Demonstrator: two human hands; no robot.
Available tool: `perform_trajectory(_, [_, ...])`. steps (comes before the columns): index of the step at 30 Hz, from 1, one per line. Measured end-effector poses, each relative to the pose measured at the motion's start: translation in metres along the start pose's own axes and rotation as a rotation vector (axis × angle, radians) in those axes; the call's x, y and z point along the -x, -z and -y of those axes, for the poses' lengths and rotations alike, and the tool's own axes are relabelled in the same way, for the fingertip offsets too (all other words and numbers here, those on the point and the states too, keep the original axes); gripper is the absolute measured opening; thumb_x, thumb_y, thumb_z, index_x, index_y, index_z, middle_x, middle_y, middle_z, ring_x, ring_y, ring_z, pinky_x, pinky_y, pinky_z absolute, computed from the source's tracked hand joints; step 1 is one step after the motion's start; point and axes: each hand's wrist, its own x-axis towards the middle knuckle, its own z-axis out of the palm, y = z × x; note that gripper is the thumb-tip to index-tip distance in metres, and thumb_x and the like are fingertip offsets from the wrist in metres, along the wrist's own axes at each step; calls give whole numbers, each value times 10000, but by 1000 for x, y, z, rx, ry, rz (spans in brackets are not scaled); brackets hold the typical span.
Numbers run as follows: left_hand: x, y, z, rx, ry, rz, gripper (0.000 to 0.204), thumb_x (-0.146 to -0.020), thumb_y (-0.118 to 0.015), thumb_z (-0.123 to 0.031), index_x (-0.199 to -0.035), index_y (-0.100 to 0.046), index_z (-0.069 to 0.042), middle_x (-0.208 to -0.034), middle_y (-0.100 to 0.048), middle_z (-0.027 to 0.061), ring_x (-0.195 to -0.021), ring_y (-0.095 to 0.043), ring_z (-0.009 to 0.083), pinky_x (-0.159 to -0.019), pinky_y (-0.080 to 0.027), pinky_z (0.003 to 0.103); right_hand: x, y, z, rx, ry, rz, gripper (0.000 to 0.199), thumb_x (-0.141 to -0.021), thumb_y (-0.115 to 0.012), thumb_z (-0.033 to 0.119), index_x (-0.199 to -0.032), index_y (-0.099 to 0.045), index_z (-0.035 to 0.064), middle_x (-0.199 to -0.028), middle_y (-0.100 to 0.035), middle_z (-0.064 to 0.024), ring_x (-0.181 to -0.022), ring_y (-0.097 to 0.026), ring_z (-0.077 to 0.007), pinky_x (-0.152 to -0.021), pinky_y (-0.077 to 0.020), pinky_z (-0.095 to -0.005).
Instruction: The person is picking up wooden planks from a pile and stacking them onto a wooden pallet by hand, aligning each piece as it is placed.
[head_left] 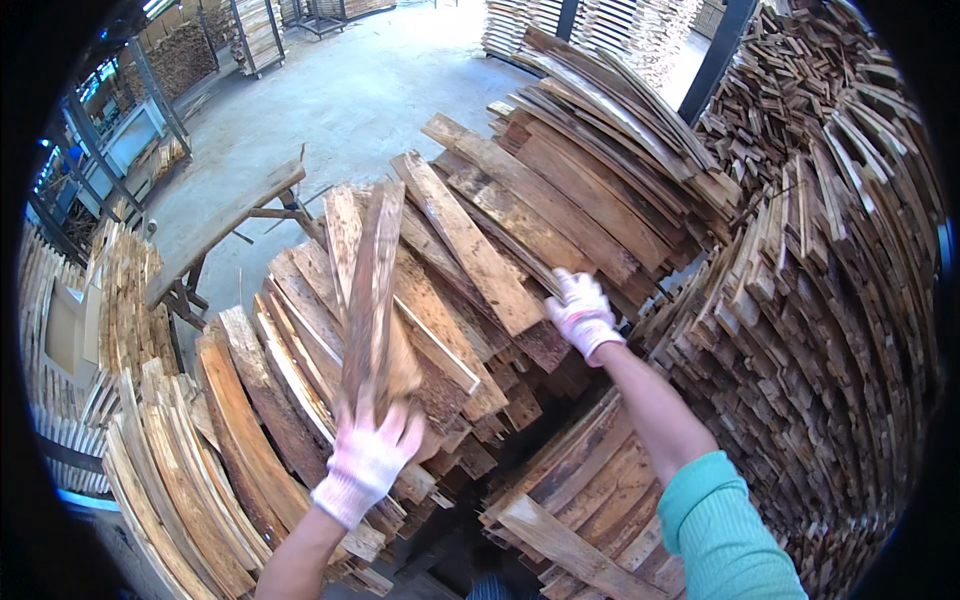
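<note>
Both my hands wear white-and-pink knit gloves. My left hand (375,455) is closed on the near end of a long, dark-streaked wooden board (374,290). This board lies tilted across the other boards, its far end pointing away from me; its near end is slightly blurred. Farther right, my right hand (583,312) has its thumb and fingers on the near end of a narrow wooden board (515,245) in the pile. A lighter wide board (470,245) rests on the pile between my hands. My right hand's palm side is hidden.
A tall stack of board ends (790,370) rises close on my right. Below my right forearm is a lower pile of boards (590,490), beside a dark gap. More boards (180,470) lie at left, near a wooden trestle (230,225). Concrete floor (330,90) stretches beyond.
</note>
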Motion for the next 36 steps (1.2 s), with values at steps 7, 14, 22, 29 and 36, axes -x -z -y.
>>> perform_trajectory(7, [63,-26,35,466,150,239,693,-706,-765,-230,-1364,-556,-168,-1324,-537,172,-1257,-443,571,-1079,-405,656,-80,15,-96,142,-273,-25,1001,-873,-701,496,-1649,-127,230,-1619,-259,-253,-1499,-271,-449,-1200,-277,-569])
perform_trajectory(14, [-3,-85,68,919,1090,63,1206,-793,-791,-581,-1650,-53,-163,-1564,-279,361,-1458,-295,528,-1163,-343,565,-93,29,-64,283,-310,32,1067,-728,-835,464,-1579,-270,156,-1457,-473,-210,-1342,-493,-403,-1085,-408,-560])
perform_trajectory(22, [0,-103,86,1134,1105,126,1237,-833,-747,-613,-1637,39,-97,-1633,-172,341,-1535,-172,456,-1258,-191,459,-54,72,6,-631,-217,330,617,-774,-836,363,-1190,-542,13,-855,-620,-72,-662,-586,-168,-545,-488,-324])
perform_trajectory(29, [22,-73,97,1359,1136,-163,1051,-818,-853,-285,-1606,-188,-83,-1430,-506,272,-1171,-621,352,-1015,-535,458,65,28,134,-1220,-250,557,610,-854,-765,291,-1304,-475,-1,-950,-578,-65,-720,-593,-157,-575,-530,-297])
perform_trajectory(36, [-58,-30,46,742,1133,384,1175,-827,-787,-443,-1649,16,-199,-1509,-278,411,-1393,-355,559,-1144,-354,597,161,-44,158,-1331,-394,510,648,-871,-783,200,-1397,-449,17,-1054,-620,-77,-841,-628,-162,-723,-550,-310])
